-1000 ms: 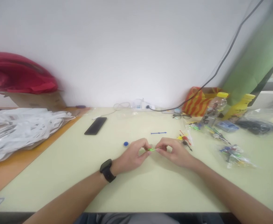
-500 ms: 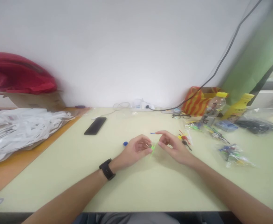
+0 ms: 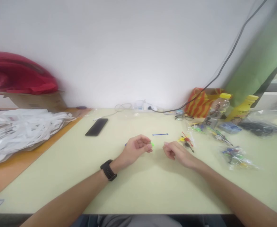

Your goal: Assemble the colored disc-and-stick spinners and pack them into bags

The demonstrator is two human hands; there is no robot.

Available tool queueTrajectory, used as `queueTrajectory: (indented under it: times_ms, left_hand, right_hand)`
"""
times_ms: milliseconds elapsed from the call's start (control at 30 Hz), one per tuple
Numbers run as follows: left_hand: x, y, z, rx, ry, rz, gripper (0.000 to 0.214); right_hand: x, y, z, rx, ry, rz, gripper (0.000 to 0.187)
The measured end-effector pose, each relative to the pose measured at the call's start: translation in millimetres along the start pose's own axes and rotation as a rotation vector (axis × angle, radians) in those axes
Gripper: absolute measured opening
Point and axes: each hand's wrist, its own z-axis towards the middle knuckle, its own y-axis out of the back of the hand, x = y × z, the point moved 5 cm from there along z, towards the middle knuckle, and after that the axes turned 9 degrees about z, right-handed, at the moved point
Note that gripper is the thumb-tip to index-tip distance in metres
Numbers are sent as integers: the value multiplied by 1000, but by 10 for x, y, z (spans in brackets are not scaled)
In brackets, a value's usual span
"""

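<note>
My left hand (image 3: 138,147), with a black watch at the wrist, pinches a small bright green plastic piece (image 3: 153,144) between thumb and fingertips. Most of that piece is hidden by the fingers. To its right, my right hand (image 3: 176,152) is closed with curled fingers, apart from the left; whatever it holds, if anything, is hidden. Beyond both hands a thin blue plastic stick with an arrow-like end (image 3: 160,134) lies flat on the table. The edge of a blue piece (image 3: 125,145) peeks out behind my left hand.
Small red, yellow and black plastic parts (image 3: 187,142) lie right of my right hand. Farther right are bagged parts (image 3: 237,156) and two bottles, one clear (image 3: 216,108). A phone (image 3: 97,127) lies on the left, near white bags (image 3: 22,132). Glasses (image 3: 184,118) rest near the wall.
My right hand has drawn slightly right and down, its fingers curling in, which uncovers the blue stick. The green piece now shows less, and my left hand has shifted slightly left.
</note>
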Motion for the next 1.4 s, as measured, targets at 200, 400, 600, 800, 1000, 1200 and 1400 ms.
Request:
queueTrajectory:
  times_ms: [200, 400, 600, 800, 1000, 1200, 1400]
  left_hand:
    - [16, -11, -2, 7, 9, -16, 32]
    - [23, -66, -23, 63, 8, -51, 28]
    - [42, -86, -29, 85, 29, -32, 28]
    - [65, -85, -26, 86, 15, -17, 27]
    - [59, -70, -14, 69, 6, -5, 26]
    - [45, -45, -15, 39, 1, -6, 27]
    - [28, -43, -16, 20, 5, -4, 29]
  right_hand:
    - [5, 0, 41, -20, 3, -37, 48]
    - [16, -75, 56, -14, -4, -12, 36]
    - [-6, -81, 63, 1, -11, -36, 37]
    - [-19, -85, 64, 8, -12, -59, 39]
    - [28, 1, 32, -129, 45, 1, 29]
    - [-13, -38, 3, -131, -16, 160, 71]
    - [-43, -34, 22, -78, -56, 170, 41]
